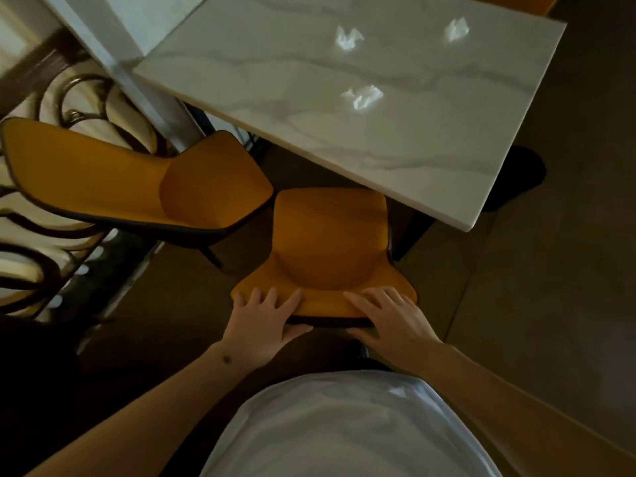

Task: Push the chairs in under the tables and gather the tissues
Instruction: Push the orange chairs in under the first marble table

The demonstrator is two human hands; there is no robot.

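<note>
A yellow chair (pixel 330 235) stands right in front of me, its seat partly under the marble table (pixel 430 139). My left hand (pixel 265 321) and my right hand (pixel 389 318) both grip the top of its backrest, fingers laid over the yellow front and thumbs behind the dark rim. Three crumpled white tissues lie on the table: one near the middle (pixel 363 97), one farther back (pixel 347 37), and one at the back right (pixel 456 29). A second yellow chair (pixel 144 180) stands to the left, turned sideways and out from the table.
A second marble table (pixel 113 39) adjoins at the back left. A railing with dark curved metalwork (pixel 69 108) runs along the left. The dark floor (pixel 550 304) stretches away to the right. My white shirt fills the bottom of the view.
</note>
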